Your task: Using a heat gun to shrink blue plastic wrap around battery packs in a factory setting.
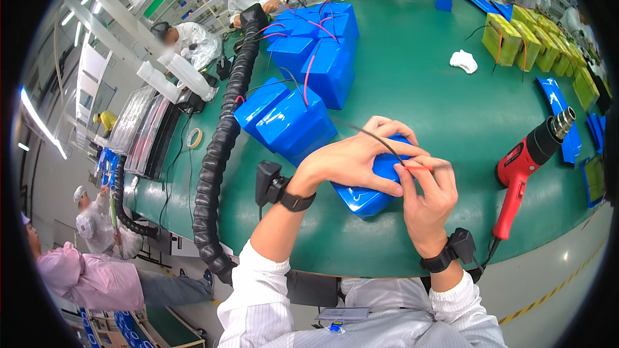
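Here: my left hand [351,156], grasping the blue pack [364,201] on the table [425,84], presumably to steady it; my right hand [430,198], pinching wires [418,168], likely to control them; heat gun [523,160], apart at right

We find no wording or number that we can read with certainty; what print there is comes out too small or too blurred. On the side of the red-and-black heat gun [520,162] we see small pale lettering running along the red housing, but we cannot make it out. On the near end of the blue-wrapped pack [363,202] closest to us we notice small white curved marks, and we cannot tell print from glare. White rounded marks repeat on the blue panels [127,327] at lower left, equally unclear to us. As for signs, we see yellow-and-black striped floor tape [548,295] running slantwise across the pale floor [553,254] at lower right.
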